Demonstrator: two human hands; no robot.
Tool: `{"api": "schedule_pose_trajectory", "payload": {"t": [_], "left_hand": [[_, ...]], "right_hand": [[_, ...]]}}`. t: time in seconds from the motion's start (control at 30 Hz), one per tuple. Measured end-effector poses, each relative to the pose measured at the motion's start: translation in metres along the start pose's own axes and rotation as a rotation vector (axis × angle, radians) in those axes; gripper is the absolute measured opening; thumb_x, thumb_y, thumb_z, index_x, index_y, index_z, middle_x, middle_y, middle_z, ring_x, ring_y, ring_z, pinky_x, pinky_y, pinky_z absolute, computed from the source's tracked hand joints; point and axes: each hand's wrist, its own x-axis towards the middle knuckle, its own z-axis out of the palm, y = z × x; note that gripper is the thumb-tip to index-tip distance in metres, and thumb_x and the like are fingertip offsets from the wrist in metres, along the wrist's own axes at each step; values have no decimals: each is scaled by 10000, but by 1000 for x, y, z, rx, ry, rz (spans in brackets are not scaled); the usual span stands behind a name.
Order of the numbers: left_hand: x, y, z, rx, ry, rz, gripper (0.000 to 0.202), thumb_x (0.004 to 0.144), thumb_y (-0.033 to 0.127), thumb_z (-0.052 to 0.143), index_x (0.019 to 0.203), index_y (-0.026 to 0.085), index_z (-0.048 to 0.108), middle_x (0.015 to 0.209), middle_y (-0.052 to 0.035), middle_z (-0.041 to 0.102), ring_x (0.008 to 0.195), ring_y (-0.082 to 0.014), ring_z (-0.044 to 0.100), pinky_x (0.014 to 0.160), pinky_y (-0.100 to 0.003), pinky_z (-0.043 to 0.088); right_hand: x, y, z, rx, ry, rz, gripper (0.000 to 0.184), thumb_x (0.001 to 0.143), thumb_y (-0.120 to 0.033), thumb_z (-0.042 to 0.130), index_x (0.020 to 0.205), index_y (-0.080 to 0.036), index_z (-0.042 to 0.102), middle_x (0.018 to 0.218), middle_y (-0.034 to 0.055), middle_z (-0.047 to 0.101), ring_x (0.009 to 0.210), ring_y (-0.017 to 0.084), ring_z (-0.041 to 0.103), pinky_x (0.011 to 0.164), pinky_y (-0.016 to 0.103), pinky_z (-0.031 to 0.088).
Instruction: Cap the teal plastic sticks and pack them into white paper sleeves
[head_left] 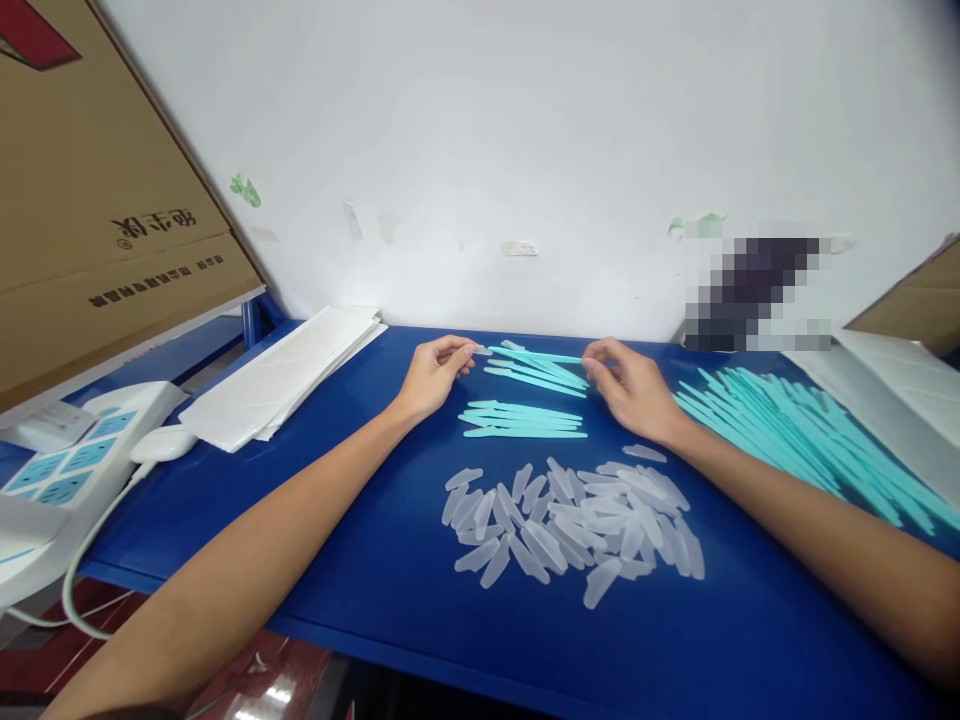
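Note:
My left hand [441, 368] pinches a small translucent blade cover [482, 350]. Held by its right end in my right hand [621, 378] is a slim teal eyebrow razor [540, 356], whose left tip meets or nearly meets the cover; I cannot tell whether it is inside. Just below it lie a few teal razors [536, 377], some with covers at their left ends. A second small row of razors [525, 420] rests nearer to me. In front of both hands spreads a loose pile of translucent covers [570, 520], with one stray cover [644, 454] near my right wrist.
A large heap of teal razors [810, 440] lies beyond my right forearm. White flat packets [285, 375] lie at the left on the blue table [360, 560]. A power strip [75, 460] with a white cable and a cardboard box [112, 200] stand far left. A white wall [487, 150] rises behind.

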Motion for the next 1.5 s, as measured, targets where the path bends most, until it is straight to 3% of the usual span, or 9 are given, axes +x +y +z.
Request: {"api": "schedule_pose_trajectory", "payload": {"t": [0.27,0.4,0.57,0.73,0.8,0.97,1.17,1.37,1.5], "left_hand": [[-4,4,1,187,-134,96,327,838,488,708,923,184,792,961,-86,753,839,-202,662,751,-311,499],[-5,7,2,330,-207,125,279,871,447,676,913,198,796,985,-90,738,839,-205,656,707,-306,486],[-5,7,4,483,-143,122,252,887,374,657,1029,211,786,1075,-95,718,842,-200,630,723,-312,487],[-10,14,4,500,-123,200,295,909,339,630,1153,219,743,1137,-93,681,890,-197,608,762,-316,481],[-16,24,6,556,-213,327,255,933,340,601,1076,202,760,1030,-89,681,889,-206,589,799,-337,467],[-39,55,23,742,-664,596,286,961,423,591,999,218,787,983,-87,641,900,-224,553,836,-368,419],[-55,65,38,857,-797,719,297,1023,372,520,1188,271,746,1042,-96,623,885,-214,531,774,-348,377],[-53,59,41,632,-734,616,196,981,310,606,1038,229,775,1019,-79,657,906,-199,572,820,-345,442],[-39,50,34,269,-329,345,167,914,331,677,954,192,759,937,-67,723,845,-181,634,748,-309,499]], "right_hand": [[-4,-4,0,75,-129,3,251,958,-456,526,928,-216,592,816,49,657,728,197,624,685,331,494],[-4,-5,-1,18,-108,-2,253,949,-449,543,908,-212,619,816,45,647,679,179,581,667,333,470],[-3,-13,-3,-108,-123,-96,210,912,-399,598,878,-203,668,843,45,602,599,136,481,640,325,421],[-5,-14,-4,-114,-314,-119,250,868,-461,666,915,-218,705,907,47,604,605,124,451,604,306,382],[-4,-12,-3,-113,-365,-113,262,865,-482,672,885,-225,719,898,44,605,613,124,452,601,302,370],[-2,-8,-1,-101,-340,-118,260,895,-454,636,833,-221,734,836,38,598,605,124,449,596,299,359],[-3,-12,-1,-82,-352,-94,270,883,-467,645,856,-230,770,817,42,596,624,138,464,592,302,361],[1,-10,-2,-49,-414,-32,308,911,-492,601,844,-223,736,778,18,557,616,133,458,592,294,357],[2,-11,-4,-120,-476,-26,279,942,-471,546,895,-222,663,735,-1,508,644,148,470,606,285,356]]}}
